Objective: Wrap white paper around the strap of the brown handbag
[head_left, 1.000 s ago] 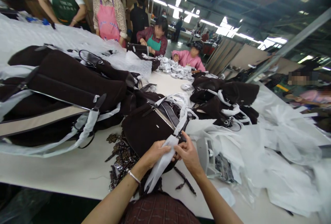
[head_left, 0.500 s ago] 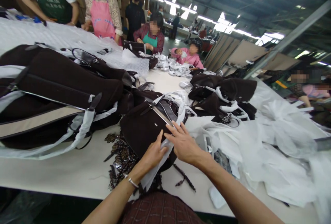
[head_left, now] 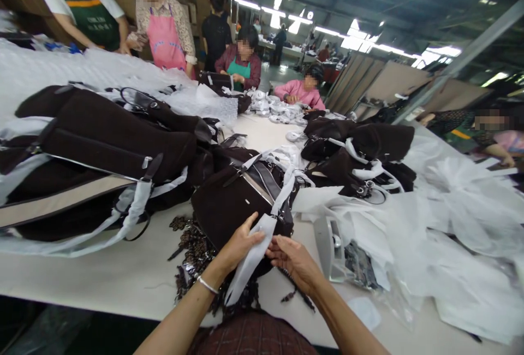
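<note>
A dark brown handbag (head_left: 225,202) lies tilted on the table before me, its zip and strap facing up. From its strap a strip of white wrapping paper (head_left: 250,262) hangs down toward me. My left hand (head_left: 241,243) is closed on this strip, thumb across its front and index finger stretched along the bag. Close by the strip's right edge is my right hand (head_left: 297,262), fingers bent and thumb near them; what lies between them is hidden. Dark beaded chain pieces (head_left: 192,251) are heaped under and beside the bag.
Larger dark bags (head_left: 110,131) are piled at left, more dark bags (head_left: 360,142) at back right. White paper sheets (head_left: 462,273) cover the right side. A grey box (head_left: 331,248) stands right of my hand. Several co-workers sit or stand around the table (head_left: 102,284).
My right hand has drawn back toward me from the bag's zip, its fingers going from spread to bent. The left hand stays on the paper strip, which now shows more fully.
</note>
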The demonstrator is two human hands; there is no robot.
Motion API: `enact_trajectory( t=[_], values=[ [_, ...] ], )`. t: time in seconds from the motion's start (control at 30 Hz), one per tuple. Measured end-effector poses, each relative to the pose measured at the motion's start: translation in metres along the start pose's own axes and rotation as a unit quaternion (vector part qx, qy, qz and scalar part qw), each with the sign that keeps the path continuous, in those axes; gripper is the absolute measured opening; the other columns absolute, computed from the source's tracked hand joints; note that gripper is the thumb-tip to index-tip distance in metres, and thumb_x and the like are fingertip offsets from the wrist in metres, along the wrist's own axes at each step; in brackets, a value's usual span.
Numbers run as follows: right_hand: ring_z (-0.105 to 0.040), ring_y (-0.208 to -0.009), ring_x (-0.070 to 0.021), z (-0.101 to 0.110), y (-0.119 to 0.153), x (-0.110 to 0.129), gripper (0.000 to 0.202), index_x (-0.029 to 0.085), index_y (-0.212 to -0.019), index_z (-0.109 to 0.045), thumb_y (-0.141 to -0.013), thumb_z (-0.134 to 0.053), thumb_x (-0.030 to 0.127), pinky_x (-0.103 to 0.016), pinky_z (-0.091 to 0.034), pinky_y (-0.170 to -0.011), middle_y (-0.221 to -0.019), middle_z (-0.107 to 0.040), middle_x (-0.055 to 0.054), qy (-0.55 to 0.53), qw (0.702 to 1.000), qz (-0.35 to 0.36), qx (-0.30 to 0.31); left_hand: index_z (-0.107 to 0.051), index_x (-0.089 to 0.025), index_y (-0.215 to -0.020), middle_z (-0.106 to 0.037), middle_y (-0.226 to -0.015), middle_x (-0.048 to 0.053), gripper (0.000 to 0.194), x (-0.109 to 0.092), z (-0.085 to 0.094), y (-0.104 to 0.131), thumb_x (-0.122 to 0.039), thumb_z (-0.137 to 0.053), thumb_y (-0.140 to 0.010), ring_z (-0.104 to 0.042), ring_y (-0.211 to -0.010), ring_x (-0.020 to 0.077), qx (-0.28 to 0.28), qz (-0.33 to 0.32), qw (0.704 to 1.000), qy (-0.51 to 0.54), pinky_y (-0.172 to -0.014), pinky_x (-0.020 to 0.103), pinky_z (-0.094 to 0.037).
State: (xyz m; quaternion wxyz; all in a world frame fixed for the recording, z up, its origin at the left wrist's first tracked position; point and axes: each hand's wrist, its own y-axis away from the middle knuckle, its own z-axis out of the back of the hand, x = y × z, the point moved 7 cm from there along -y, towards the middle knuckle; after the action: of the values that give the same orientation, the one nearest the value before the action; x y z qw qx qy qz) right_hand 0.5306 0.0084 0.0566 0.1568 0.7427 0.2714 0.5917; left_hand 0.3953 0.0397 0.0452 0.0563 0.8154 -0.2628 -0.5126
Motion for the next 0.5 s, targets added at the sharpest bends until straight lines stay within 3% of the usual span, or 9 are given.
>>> enact_trajectory(
  t=[0.07,0.17,0.27,0.33,0.4,0.5],
  values=[
    [-0.068,-0.089,-0.0166,-0.008,0.011,-0.012,0.047,0.016,-0.1,-0.067,-0.079,-0.067,0.057,-0.029,-0.051,-0.08,-0.104,-0.072,-0.011,0.0,0.999,-0.035,0.042,-0.016,-0.017,-0.153,-0.068,-0.115,0.016,0.099,0.0,-0.002,-0.001,-0.04,-0.074,-0.076,-0.067,-0.075,0.0177,-0.012,-0.01,1.0,-0.023,-0.066,0.029,-0.053],
    [-0.069,-0.082,-0.0164,-0.017,0.016,-0.029,0.046,0.016,-0.098,-0.065,-0.077,-0.069,0.057,-0.032,-0.052,-0.081,-0.094,-0.074,-0.008,-0.032,0.998,-0.048,0.038,-0.011,-0.016,-0.155,-0.066,-0.12,0.018,0.099,-0.002,-0.006,0.0,-0.046,-0.069,-0.08,-0.068,-0.096,0.027,-0.017,-0.044,0.996,-0.08,-0.086,0.039,-0.054],
    [-0.065,-0.068,-0.0136,-0.017,0.008,-0.04,0.046,0.016,-0.088,-0.063,-0.071,-0.074,0.057,-0.029,-0.052,-0.071,-0.077,-0.071,-0.004,-0.057,0.997,-0.035,-0.032,-0.02,-0.018,-0.154,-0.052,-0.143,0.017,0.082,-0.01,0.0,0.01,-0.054,-0.055,-0.089,-0.054,-0.125,0.0292,-0.044,-0.106,0.977,-0.179,-0.11,0.043,-0.037],
    [-0.064,-0.068,-0.0137,-0.019,0.004,-0.042,0.046,0.015,-0.087,-0.064,-0.071,-0.074,0.057,-0.029,-0.051,-0.071,-0.075,-0.07,-0.003,-0.043,0.998,-0.029,-0.037,-0.033,-0.018,-0.15,-0.043,-0.151,0.015,0.069,-0.011,0.011,0.021,-0.056,-0.044,-0.093,-0.041,-0.138,0.0277,-0.076,-0.112,0.968,-0.213,-0.117,0.04,-0.026],
    [-0.064,-0.072,-0.0156,-0.021,0.003,-0.038,0.048,0.015,-0.091,-0.066,-0.074,-0.069,0.06,-0.033,-0.052,-0.076,-0.078,-0.07,-0.005,-0.002,1.0,-0.011,-0.022,-0.05,-0.015,-0.138,-0.052,-0.144,0.014,0.061,-0.005,0.02,0.033,-0.057,-0.043,-0.093,-0.046,-0.132,0.0269,-0.077,-0.089,0.972,-0.205,-0.113,0.037,-0.031],
    [-0.062,-0.073,-0.0171,-0.022,0.009,-0.031,0.055,0.015,-0.088,-0.067,-0.08,-0.056,0.068,-0.034,-0.05,-0.074,-0.079,-0.069,-0.007,0.102,0.994,0.028,-0.01,-0.063,-0.013,-0.115,-0.068,-0.107,0.009,0.053,0.012,0.025,0.046,-0.057,-0.052,-0.089,-0.061,-0.095,0.0218,-0.028,-0.04,0.986,-0.157,-0.086,0.031,-0.046]
  ],
)
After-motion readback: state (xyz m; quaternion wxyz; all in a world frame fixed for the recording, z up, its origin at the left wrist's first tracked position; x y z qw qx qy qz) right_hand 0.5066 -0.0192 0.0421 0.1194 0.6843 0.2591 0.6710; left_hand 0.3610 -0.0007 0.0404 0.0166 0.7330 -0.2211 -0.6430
